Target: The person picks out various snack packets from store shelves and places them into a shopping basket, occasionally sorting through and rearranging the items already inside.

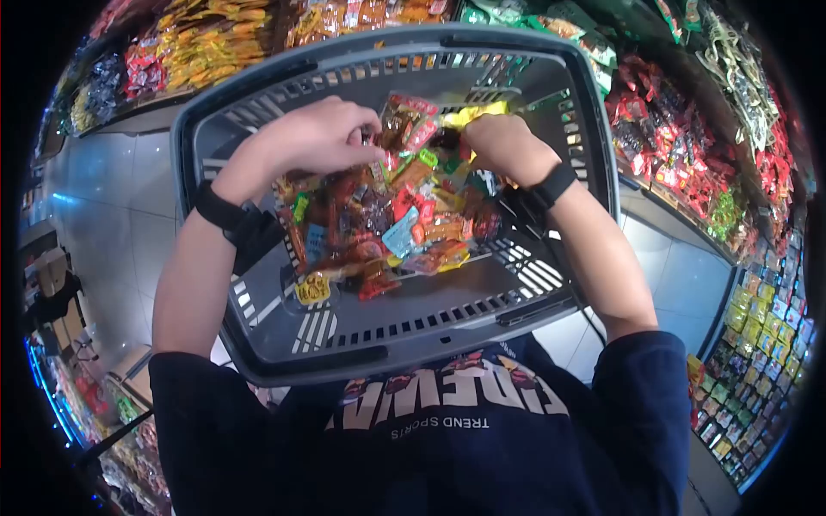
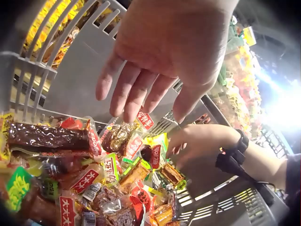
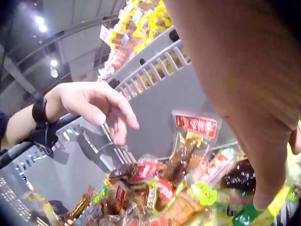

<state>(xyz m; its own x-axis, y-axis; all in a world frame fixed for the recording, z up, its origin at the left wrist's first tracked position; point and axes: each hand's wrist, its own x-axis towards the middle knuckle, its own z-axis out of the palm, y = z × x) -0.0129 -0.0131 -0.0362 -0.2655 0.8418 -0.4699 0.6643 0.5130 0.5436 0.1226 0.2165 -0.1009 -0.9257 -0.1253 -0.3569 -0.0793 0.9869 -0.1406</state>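
Observation:
Many small sealed snack packets (image 1: 404,206) lie heaped in a grey plastic shopping basket (image 1: 447,331). My left hand (image 1: 323,133) hovers over the left part of the heap. Its fingers (image 2: 134,96) are loosely spread and hold nothing, as the left wrist view shows. At the back right of the heap, my right hand (image 1: 512,148) pinches a yellow snack packet (image 1: 475,113). In the right wrist view its thumb side lies against yellow and green wrapping. A clear packet with a red label (image 3: 196,125) stands upright between the hands.
Shelves of bagged goods in yellow (image 1: 215,39) and red (image 1: 662,129) surround the basket at the back and right. A pale tiled floor (image 1: 129,198) shows on the left. One packet with a yellow label (image 1: 313,289) lies apart at the basket's front left.

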